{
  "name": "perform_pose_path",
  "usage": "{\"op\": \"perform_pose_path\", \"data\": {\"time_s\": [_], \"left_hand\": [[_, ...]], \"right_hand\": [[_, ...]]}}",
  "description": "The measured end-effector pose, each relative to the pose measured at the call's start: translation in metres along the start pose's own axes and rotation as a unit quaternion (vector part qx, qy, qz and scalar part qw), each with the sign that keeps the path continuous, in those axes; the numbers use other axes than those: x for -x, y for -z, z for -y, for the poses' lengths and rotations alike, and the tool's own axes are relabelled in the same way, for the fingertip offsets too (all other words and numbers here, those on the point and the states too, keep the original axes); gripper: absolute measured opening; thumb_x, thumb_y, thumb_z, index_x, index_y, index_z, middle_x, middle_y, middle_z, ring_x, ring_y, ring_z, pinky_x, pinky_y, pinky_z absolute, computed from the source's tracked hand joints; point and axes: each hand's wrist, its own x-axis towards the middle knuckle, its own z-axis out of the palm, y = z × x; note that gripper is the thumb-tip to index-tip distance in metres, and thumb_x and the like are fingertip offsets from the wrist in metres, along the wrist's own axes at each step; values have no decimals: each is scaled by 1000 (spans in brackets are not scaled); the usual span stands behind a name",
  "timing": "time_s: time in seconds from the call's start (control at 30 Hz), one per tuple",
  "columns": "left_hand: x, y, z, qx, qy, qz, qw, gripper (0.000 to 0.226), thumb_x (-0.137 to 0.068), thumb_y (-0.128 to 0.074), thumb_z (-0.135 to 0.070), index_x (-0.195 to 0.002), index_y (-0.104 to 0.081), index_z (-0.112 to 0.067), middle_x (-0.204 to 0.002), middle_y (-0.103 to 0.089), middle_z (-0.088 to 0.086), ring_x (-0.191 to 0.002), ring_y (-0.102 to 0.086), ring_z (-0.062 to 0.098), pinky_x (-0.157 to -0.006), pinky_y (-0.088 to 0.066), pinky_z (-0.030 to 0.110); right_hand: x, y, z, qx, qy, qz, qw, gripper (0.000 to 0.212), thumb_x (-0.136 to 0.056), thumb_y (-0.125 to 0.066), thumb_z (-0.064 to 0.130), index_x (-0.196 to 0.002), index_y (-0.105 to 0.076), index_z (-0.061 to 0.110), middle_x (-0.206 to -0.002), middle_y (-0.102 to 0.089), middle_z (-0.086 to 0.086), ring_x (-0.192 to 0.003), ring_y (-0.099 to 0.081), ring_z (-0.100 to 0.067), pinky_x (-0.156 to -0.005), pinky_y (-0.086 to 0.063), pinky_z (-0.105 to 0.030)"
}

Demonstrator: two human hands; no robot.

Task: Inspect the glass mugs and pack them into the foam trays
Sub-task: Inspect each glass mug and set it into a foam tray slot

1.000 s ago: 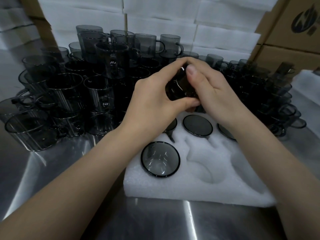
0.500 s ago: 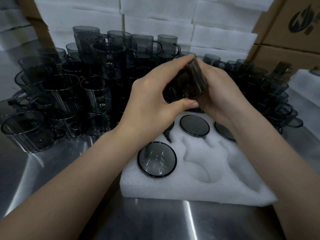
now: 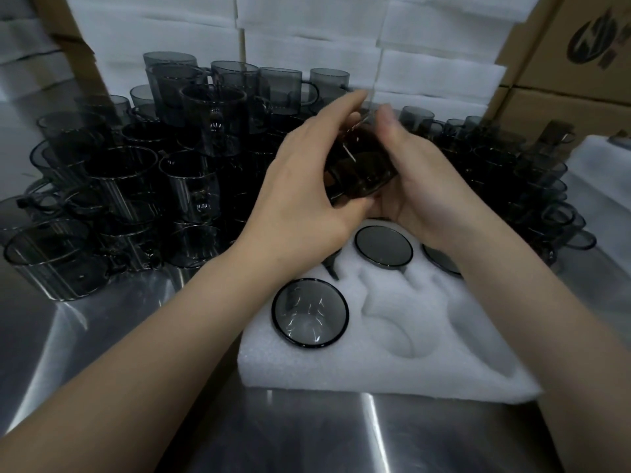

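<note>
A dark smoked-glass mug (image 3: pixel 358 169) is held tilted in mid-air above the white foam tray (image 3: pixel 392 363), with both hands around it. My left hand (image 3: pixel 304 196) grips its left side, fingers over the top. My right hand (image 3: pixel 426 186) cups it from the right and below, thumb raised. In the tray, one mug (image 3: pixel 310 312) sits bottom-up in the front left pocket and another (image 3: pixel 383 246) in the back middle pocket. A third (image 3: pixel 438 259) shows partly under my right wrist. Two front pockets hold nothing.
A dense crowd of dark glass mugs (image 3: pixel 136 186) stands stacked on the steel table (image 3: pixel 102 353) to the left and behind, with more at the right (image 3: pixel 532 186). White foam sheets (image 3: pixel 324 39) are piled at the back, cardboard boxes (image 3: pixel 573 63) at the right.
The mug has been turned in my hands, from nearly upright to tilted. My right thumb has lifted off it and my left fingers now reach over its top.
</note>
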Motion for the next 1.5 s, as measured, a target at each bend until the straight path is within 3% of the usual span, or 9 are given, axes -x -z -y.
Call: {"op": "perform_pose_path", "data": {"time_s": [0.07,0.2,0.33,0.57,0.67,0.83,1.03,1.27,1.5], "left_hand": [[-1,-3,2,-38,-8,7,999,85,-71,-81,-14,-145,-38,-10,-138,-49,1,-128,-41,5,-108,-26,9],[0,-6,3,-77,-8,11,997,83,-77,-80,-22,-146,-37,-7,-150,-42,7,-142,-32,16,-111,-19,10],[3,-4,2,-43,-41,22,998,82,-77,-79,-13,-146,-36,-5,-152,-39,8,-145,-23,17,-114,-18,11],[5,0,-5,-58,-129,67,988,77,-78,-79,-6,-143,-37,4,-151,-38,16,-145,-27,27,-120,-22,33],[4,1,-8,-69,-167,56,982,76,-76,-77,0,-141,-39,4,-150,-38,19,-145,-26,32,-121,-20,43],[2,2,-11,-63,-131,10,989,64,-74,-61,2,-135,-47,-11,-153,-38,11,-147,-18,31,-121,-8,46],[2,0,-6,-22,-55,65,996,86,-71,-82,-17,-141,-32,-6,-153,-26,-8,-149,-19,26,-117,-25,53],[1,-3,0,-47,3,44,998,93,-81,-76,-34,-152,-22,-10,-162,-16,7,-148,-16,13,-115,-15,15],[0,-3,0,-56,-60,66,994,88,-82,-77,-22,-149,-24,-2,-161,-16,15,-150,-12,25,-121,-14,29]], "right_hand": [[0,-2,-4,86,40,-42,995,32,-95,-46,46,-99,-73,28,-104,-74,-1,-104,-68,-19,-91,-54,-44],[0,-4,-5,115,58,-63,990,33,-100,-44,40,-109,-71,23,-115,-72,-4,-112,-65,-16,-97,-52,-37],[1,-2,5,-24,-8,-49,998,34,-104,-43,34,-101,-71,14,-87,-76,-3,-82,-73,-17,-60,-57,-28],[6,4,12,-82,-58,0,995,42,-103,-43,13,-73,-73,7,-64,-69,-6,-56,-68,-16,-42,-50,-22],[5,7,13,-142,-95,86,982,30,-100,-44,29,-103,-62,5,-82,-71,-8,-72,-71,-19,-51,-56,-28],[7,10,13,-162,-151,180,958,53,-98,-31,56,-124,-60,20,-120,-68,-10,-106,-67,-33,-80,-57,-49],[8,5,11,-146,-70,109,981,35,-97,-46,28,-127,-52,11,-109,-68,-11,-100,-68,-26,-77,-57,-41],[9,-1,10,-94,-6,33,995,31,-84,-65,17,-112,-54,10,-89,-70,-3,-78,-70,-16,-57,-55,-30],[7,-1,11,-99,27,-11,995,7,-84,-62,14,-88,-56,12,-73,-68,-1,-65,-66,-14,-54,-54,-27]]}}
